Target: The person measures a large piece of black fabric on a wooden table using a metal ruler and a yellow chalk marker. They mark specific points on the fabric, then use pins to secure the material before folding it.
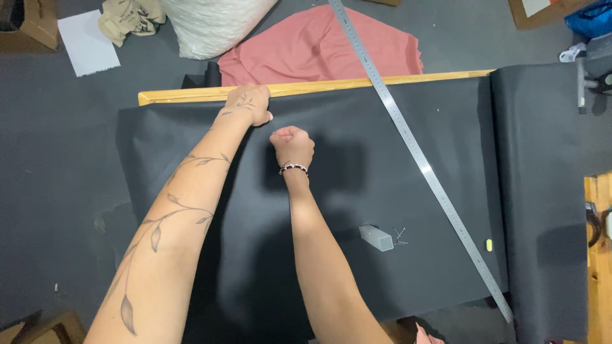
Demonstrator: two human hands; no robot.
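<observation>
Head view: left hand grips the black fabric over the wooden bar at the sheet's far edge; right hand, clenched into a fist, presses just beside. Steady, even tension likely keeps it smooth. A steel ruler lies diagonally across.

pink cloth, white paper, steel ruler

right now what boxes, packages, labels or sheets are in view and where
Cardboard box: top left corner, brown, partly cut off.
White paper sheet: beside that box, rectangular, blank.
White plastic sack: top centre, bulging, woven look.
Flat cardboard piece: top right, brown with a pale sheet on it.
No screens or signs.
</observation>
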